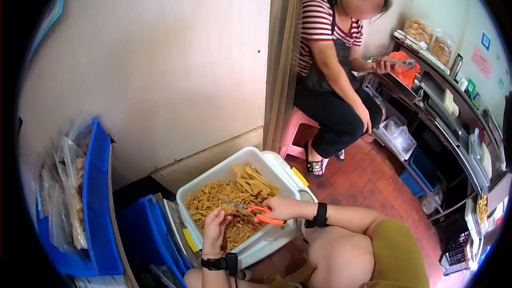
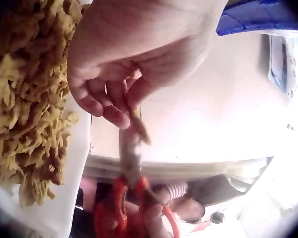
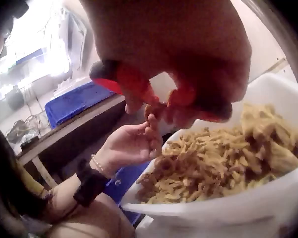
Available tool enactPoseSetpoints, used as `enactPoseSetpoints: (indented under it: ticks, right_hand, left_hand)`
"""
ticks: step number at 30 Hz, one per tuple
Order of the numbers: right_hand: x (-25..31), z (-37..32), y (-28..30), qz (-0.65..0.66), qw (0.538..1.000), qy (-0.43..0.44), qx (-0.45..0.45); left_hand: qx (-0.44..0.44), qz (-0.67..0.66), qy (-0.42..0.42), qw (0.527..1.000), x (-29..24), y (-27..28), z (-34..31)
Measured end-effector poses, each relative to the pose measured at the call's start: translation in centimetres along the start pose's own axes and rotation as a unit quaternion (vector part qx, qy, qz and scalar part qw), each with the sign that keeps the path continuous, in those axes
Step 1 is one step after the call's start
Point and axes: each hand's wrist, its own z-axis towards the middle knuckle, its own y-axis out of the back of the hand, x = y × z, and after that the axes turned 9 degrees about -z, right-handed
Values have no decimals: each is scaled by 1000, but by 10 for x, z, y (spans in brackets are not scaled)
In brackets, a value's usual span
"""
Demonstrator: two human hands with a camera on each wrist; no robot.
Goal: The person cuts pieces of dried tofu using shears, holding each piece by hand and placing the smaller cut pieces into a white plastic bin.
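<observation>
In the head view, my left hand [image 1: 214, 229] is over the near left part of a white plastic tub [image 1: 254, 154]. Between its thumb and fingers it pinches a small yellow-brown strip [image 2: 140, 130]. My right hand [image 1: 282, 208] grips orange-handled scissors [image 1: 268, 220], whose blades point left toward the left fingertips and overlap the strip in the left wrist view. Beneath both hands, the tub holds a heap of cut yellow-brown pieces [image 1: 205, 197]. Broader, larger pieces [image 1: 256, 178] lie at its far right side.
Blue bins [image 1: 98, 197] with bagged goods stand at the left, beside a pale wall [image 1: 149, 64]. A seated person [image 1: 336, 58] holding a phone is on a pink stool [image 1: 293, 128] beyond the tub. Shelves [image 1: 426, 101] line the right side above a red tiled floor [image 1: 362, 181].
</observation>
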Motion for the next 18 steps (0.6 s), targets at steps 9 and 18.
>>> enactPoseSetpoints:
  ticks: [9, 18]
  right_hand:
    - [-15, 7, -10, 83, 996, 6, 35]
    - [2, 15, -17, 128, 981, -1, 149]
  left_hand:
    - [-40, 78, -21, 996, -1, -17, -2]
    - [-57, 125, -8, 990, 12, -2, -1]
